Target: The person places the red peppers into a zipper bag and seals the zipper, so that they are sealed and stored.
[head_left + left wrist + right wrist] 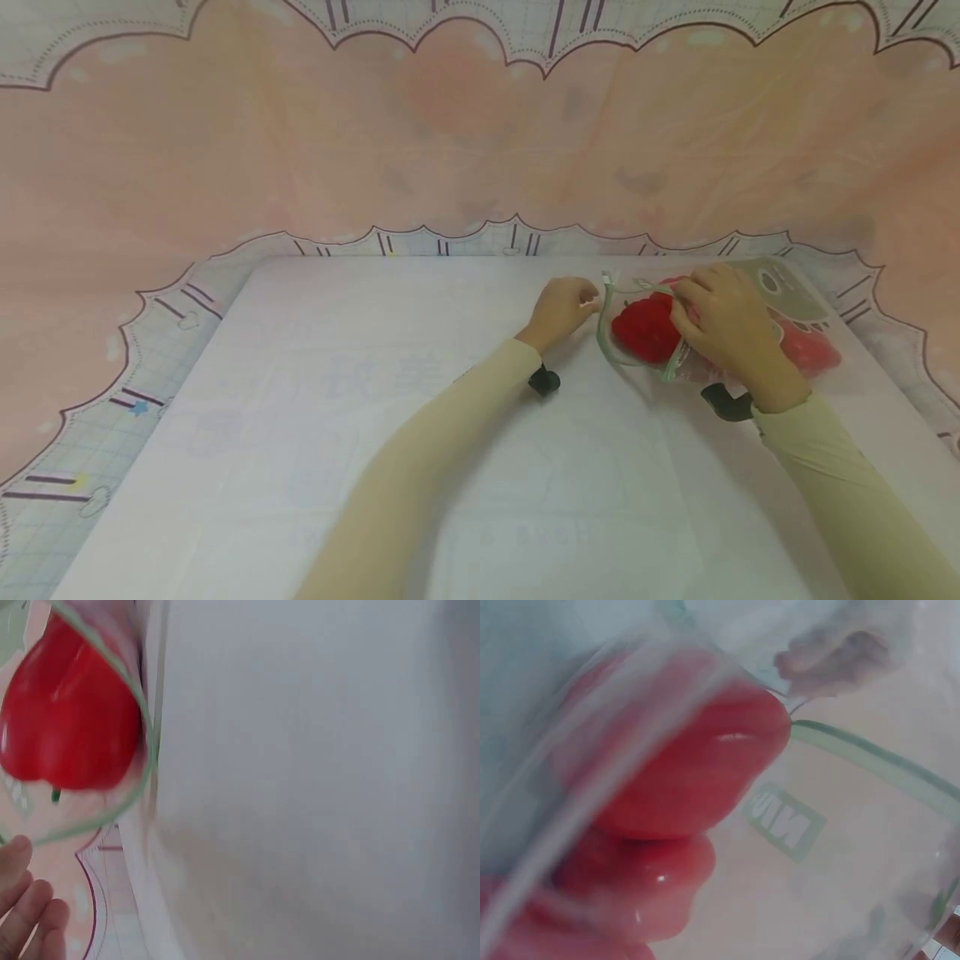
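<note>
A clear zip bag (615,358) with a green-edged mouth lies on its side at the table's back right, its mouth gaping to the left. Just inside is a red bell pepper (647,327) with a short green stem, also large in the left wrist view (71,705). More red peppers (645,881) sit deeper in the bag. My right hand (723,321) grips the bag's upper side near the mouth. My left hand (561,310), fingers loosely bent and holding nothing, is right at the green rim (146,750), outside the bag.
A white tabletop (375,400) lies under the bag and both arms. Behind it hangs an orange-pink cloth (450,150) with a scalloped border. Black wrist mounts (544,381) show under both wrists. Green printed patches (787,287) mark the bag.
</note>
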Action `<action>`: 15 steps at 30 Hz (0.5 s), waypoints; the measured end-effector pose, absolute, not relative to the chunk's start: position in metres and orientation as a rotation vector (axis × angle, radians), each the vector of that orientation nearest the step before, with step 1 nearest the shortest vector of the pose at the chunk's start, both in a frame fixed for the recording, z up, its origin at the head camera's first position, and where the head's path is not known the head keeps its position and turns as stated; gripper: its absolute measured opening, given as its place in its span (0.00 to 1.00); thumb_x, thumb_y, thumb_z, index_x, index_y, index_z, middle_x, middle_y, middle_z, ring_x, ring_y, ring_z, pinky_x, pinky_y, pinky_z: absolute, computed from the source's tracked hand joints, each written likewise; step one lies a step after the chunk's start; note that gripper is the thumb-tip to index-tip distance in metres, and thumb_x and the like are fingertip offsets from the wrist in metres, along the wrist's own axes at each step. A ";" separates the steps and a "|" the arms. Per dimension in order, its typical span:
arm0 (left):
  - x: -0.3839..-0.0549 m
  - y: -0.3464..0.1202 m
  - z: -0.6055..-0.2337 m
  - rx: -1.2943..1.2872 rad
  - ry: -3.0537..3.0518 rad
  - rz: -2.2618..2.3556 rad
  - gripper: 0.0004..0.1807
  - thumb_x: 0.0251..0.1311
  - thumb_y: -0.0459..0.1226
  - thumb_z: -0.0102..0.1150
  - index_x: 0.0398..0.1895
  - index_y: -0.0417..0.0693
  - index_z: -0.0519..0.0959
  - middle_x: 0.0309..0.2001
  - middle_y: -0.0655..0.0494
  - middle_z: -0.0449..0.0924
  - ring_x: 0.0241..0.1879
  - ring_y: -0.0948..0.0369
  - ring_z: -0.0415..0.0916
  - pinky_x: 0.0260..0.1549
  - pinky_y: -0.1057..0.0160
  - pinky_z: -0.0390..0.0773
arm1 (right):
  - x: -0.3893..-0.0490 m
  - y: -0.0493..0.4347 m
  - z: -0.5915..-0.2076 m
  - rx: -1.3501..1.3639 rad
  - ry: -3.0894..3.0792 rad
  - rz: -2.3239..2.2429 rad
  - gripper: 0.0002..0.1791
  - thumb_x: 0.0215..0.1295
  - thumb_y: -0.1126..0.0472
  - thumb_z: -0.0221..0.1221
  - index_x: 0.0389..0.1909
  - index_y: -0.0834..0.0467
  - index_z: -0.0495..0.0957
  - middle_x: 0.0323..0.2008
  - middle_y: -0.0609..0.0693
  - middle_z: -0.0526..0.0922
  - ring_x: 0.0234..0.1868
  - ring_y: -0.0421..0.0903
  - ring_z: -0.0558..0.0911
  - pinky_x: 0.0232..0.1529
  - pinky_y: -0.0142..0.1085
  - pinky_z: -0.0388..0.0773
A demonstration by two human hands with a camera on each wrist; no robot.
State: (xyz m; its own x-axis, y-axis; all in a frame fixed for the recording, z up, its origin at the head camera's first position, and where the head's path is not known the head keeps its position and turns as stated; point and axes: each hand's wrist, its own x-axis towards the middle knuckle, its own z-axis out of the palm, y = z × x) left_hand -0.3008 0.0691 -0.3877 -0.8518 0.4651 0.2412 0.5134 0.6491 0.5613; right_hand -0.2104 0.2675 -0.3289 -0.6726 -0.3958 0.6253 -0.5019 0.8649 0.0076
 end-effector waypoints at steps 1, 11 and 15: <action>-0.303 0.067 -0.387 -0.821 -2.784 -0.978 0.13 0.59 0.38 0.60 0.46 0.44 0.81 0.44 0.53 0.85 0.46 0.61 0.80 0.48 0.67 0.77 | -0.211 0.268 -0.329 0.655 -2.388 0.218 0.08 0.49 0.67 0.56 0.30 0.68 0.79 0.27 0.62 0.79 0.35 0.59 0.74 0.40 0.52 0.74; -0.332 0.065 -0.374 -1.012 -2.787 -0.690 0.20 0.61 0.33 0.57 0.57 0.46 0.74 0.59 0.55 0.75 0.63 0.60 0.68 0.65 0.68 0.64 | -0.211 0.264 -0.337 0.679 -2.414 0.204 0.10 0.50 0.65 0.55 0.30 0.66 0.79 0.28 0.61 0.80 0.34 0.58 0.75 0.41 0.52 0.73; -0.342 0.069 -0.372 -1.063 -2.790 -0.658 0.21 0.60 0.29 0.56 0.57 0.48 0.74 0.57 0.54 0.76 0.61 0.60 0.70 0.62 0.67 0.68 | -0.213 0.261 -0.344 0.698 -2.438 0.183 0.11 0.50 0.64 0.55 0.32 0.66 0.80 0.31 0.61 0.81 0.36 0.59 0.77 0.42 0.52 0.75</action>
